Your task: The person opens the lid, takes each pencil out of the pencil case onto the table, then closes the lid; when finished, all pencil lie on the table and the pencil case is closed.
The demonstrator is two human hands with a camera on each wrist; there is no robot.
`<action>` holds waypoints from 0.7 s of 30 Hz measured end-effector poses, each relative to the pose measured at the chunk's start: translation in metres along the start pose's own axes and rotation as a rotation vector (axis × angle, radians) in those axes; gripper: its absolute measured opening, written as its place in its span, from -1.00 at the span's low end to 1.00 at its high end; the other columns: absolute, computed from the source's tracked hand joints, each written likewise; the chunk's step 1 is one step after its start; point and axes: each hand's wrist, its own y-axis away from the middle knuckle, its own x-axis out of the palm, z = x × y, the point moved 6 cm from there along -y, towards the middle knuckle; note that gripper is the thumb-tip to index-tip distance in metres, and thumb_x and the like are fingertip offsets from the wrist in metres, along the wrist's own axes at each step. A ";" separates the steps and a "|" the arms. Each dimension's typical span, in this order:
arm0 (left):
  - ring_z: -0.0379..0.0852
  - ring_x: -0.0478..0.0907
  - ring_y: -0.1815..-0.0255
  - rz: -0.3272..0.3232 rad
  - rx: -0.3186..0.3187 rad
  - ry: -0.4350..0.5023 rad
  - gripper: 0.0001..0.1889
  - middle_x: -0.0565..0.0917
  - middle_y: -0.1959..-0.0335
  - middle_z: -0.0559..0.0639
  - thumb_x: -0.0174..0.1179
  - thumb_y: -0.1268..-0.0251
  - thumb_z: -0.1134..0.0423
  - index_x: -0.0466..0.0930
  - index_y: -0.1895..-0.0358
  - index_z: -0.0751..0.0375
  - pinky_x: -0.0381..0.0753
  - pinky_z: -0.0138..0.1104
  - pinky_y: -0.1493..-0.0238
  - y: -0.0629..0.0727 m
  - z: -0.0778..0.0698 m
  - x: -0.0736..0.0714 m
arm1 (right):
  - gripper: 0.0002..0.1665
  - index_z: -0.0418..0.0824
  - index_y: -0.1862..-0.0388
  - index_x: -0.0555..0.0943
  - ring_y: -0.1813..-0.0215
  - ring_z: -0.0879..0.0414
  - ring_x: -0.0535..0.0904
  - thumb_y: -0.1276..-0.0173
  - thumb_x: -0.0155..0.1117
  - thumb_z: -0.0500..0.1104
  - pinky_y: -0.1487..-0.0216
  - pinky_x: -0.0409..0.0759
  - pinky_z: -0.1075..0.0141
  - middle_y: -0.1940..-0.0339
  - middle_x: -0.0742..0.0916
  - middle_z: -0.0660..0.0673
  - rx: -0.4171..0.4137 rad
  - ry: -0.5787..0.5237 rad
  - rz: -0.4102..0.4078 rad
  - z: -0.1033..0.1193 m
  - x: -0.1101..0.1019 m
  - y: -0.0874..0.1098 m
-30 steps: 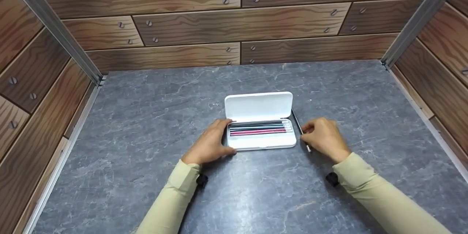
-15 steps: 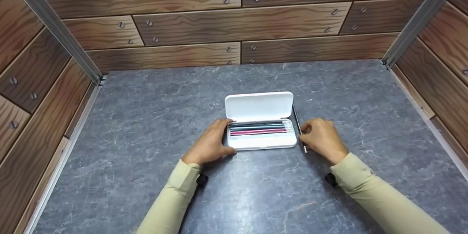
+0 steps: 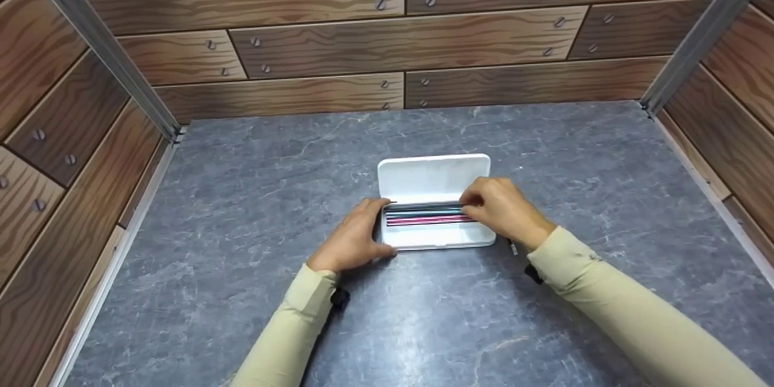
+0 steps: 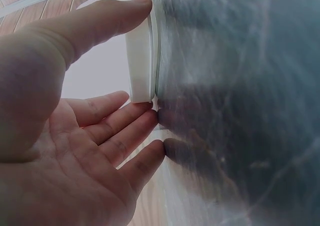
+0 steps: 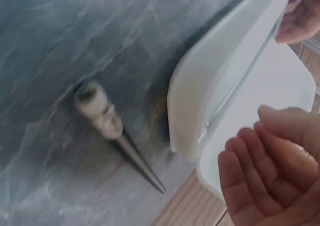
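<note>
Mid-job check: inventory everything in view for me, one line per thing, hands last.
pencil case: one, white, lid open, middle of the table
pencils: several (count unclear), dark, blue and pink, inside the case
loose pencil: one, dark with a whitish end, on the table just right of the case
table: one, grey marbled, under the case
plank-patterned walls: three, brown, back and both sides
metal posts: two, grey, back corners
sleeves: two, pale khaki, both forearms
wrist units: two, black, one at each wrist
left hand: one, bare, touching the case's left end
right hand: one, bare, over the case's right end, fingers bent, grip unclear
</note>
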 end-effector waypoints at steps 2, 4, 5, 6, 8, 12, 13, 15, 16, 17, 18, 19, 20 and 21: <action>0.25 0.56 -0.48 0.013 -0.011 0.028 -0.02 0.61 -0.43 0.32 0.68 -0.11 0.20 0.40 -0.61 0.37 0.54 0.08 -0.62 0.001 -0.006 -0.002 | -0.87 -0.35 0.14 0.89 0.19 -0.03 0.77 -0.34 0.56 -0.36 0.04 0.81 -0.02 0.24 0.86 -0.21 -0.026 0.000 0.033 0.002 0.007 -0.001; 0.26 0.56 -0.48 0.016 -0.018 0.041 -0.01 0.61 -0.43 0.33 0.68 -0.09 0.23 0.39 -0.61 0.39 0.54 0.09 -0.63 0.003 -0.012 -0.006 | -0.86 -0.35 0.13 0.89 0.18 -0.05 0.77 -0.34 0.56 -0.37 0.03 0.82 -0.03 0.23 0.86 -0.20 -0.047 0.005 0.054 0.002 0.012 -0.002; 0.30 0.54 -0.50 0.027 -0.036 0.059 0.01 0.59 -0.45 0.36 0.69 -0.07 0.26 0.38 -0.61 0.42 0.50 0.15 -0.65 0.005 -0.018 -0.009 | -0.86 -0.35 0.13 0.89 0.17 -0.06 0.78 -0.34 0.55 -0.37 0.02 0.82 -0.04 0.23 0.86 -0.21 -0.056 0.010 0.060 0.002 0.014 -0.002; 0.29 0.54 -0.50 0.029 -0.039 0.054 0.01 0.60 -0.45 0.35 0.69 -0.07 0.26 0.38 -0.61 0.42 0.50 0.14 -0.65 0.005 -0.020 -0.010 | -0.86 -0.36 0.12 0.88 0.16 -0.08 0.79 -0.35 0.55 -0.38 0.00 0.83 -0.05 0.22 0.86 -0.22 -0.066 0.015 0.066 0.002 0.015 -0.002; 0.27 0.56 -0.48 0.019 -0.027 0.040 -0.01 0.60 -0.43 0.33 0.68 -0.08 0.25 0.39 -0.60 0.42 0.53 0.08 -0.63 0.004 -0.016 -0.007 | -0.86 -0.36 0.12 0.88 0.13 -0.13 0.81 -0.36 0.53 -0.40 -0.03 0.83 -0.08 0.20 0.86 -0.23 -0.079 0.024 0.075 0.003 0.017 -0.002; 0.25 0.56 -0.48 0.019 -0.033 0.027 -0.02 0.60 -0.42 0.33 0.68 -0.08 0.26 0.39 -0.59 0.43 0.53 0.06 -0.63 0.004 -0.016 -0.007 | -0.86 -0.35 0.11 0.89 0.10 -0.19 0.84 -0.39 0.51 -0.41 -0.05 0.84 -0.11 0.19 0.86 -0.23 -0.111 0.043 0.090 0.004 0.017 -0.002; 0.25 0.55 -0.48 0.019 -0.035 0.025 -0.02 0.60 -0.42 0.33 0.68 -0.08 0.27 0.39 -0.59 0.44 0.53 0.06 -0.63 0.004 -0.016 -0.007 | -0.86 -0.35 0.12 0.89 0.09 -0.20 0.84 -0.38 0.51 -0.42 -0.06 0.84 -0.11 0.19 0.86 -0.23 -0.122 0.046 0.094 0.004 0.017 -0.003; 0.28 0.54 -0.51 0.033 -0.059 0.030 0.00 0.59 -0.44 0.35 0.69 -0.08 0.29 0.38 -0.60 0.45 0.50 0.11 -0.66 0.005 -0.022 -0.010 | -0.85 -0.33 0.12 0.90 0.10 -0.20 0.84 -0.38 0.50 -0.43 -0.05 0.84 -0.11 0.20 0.86 -0.22 -0.143 0.051 0.103 0.005 0.016 -0.004; 0.27 0.54 -0.51 0.038 -0.067 0.028 0.00 0.59 -0.45 0.35 0.69 -0.09 0.30 0.37 -0.61 0.45 0.50 0.10 -0.66 0.005 -0.022 -0.011 | -0.85 -0.33 0.13 0.90 0.10 -0.19 0.84 -0.37 0.51 -0.43 -0.05 0.84 -0.11 0.20 0.86 -0.22 -0.152 0.053 0.108 0.005 0.016 -0.005; 0.27 0.54 -0.52 0.040 -0.072 0.025 0.00 0.59 -0.45 0.35 0.69 -0.09 0.30 0.37 -0.62 0.45 0.49 0.10 -0.67 0.005 -0.022 -0.010 | -0.85 -0.33 0.13 0.89 0.10 -0.19 0.84 -0.37 0.51 -0.43 -0.05 0.84 -0.11 0.20 0.86 -0.22 -0.162 0.056 0.112 0.005 0.016 -0.005; 0.29 0.52 -0.54 0.052 -0.085 0.036 0.01 0.58 -0.47 0.36 0.68 -0.09 0.31 0.36 -0.63 0.46 0.46 0.13 -0.69 0.005 -0.025 -0.012 | -0.85 -0.33 0.13 0.89 0.10 -0.19 0.83 -0.36 0.51 -0.43 -0.05 0.84 -0.11 0.20 0.85 -0.22 -0.168 0.057 0.119 0.005 0.017 -0.006; 0.30 0.52 -0.55 0.051 -0.086 0.033 0.01 0.58 -0.47 0.36 0.69 -0.09 0.31 0.36 -0.63 0.45 0.46 0.13 -0.69 0.005 -0.025 -0.012 | -0.85 -0.33 0.13 0.89 0.10 -0.18 0.83 -0.37 0.51 -0.43 -0.05 0.84 -0.10 0.20 0.85 -0.22 -0.173 0.057 0.126 0.005 0.017 -0.007; 0.29 0.52 -0.54 0.050 -0.086 0.035 0.02 0.58 -0.47 0.35 0.69 -0.09 0.30 0.36 -0.63 0.45 0.46 0.13 -0.69 0.005 -0.024 -0.011 | -0.86 -0.33 0.13 0.89 0.10 -0.17 0.82 -0.37 0.51 -0.42 -0.04 0.83 -0.09 0.20 0.85 -0.22 -0.177 0.055 0.134 0.005 0.017 -0.007; 0.29 0.52 -0.54 0.048 -0.083 0.033 0.02 0.58 -0.47 0.35 0.69 -0.08 0.30 0.36 -0.63 0.44 0.46 0.12 -0.69 0.005 -0.023 -0.010 | -0.86 -0.32 0.13 0.89 0.11 -0.16 0.82 -0.37 0.51 -0.41 -0.03 0.83 -0.09 0.20 0.84 -0.21 -0.180 0.054 0.143 0.005 0.018 -0.008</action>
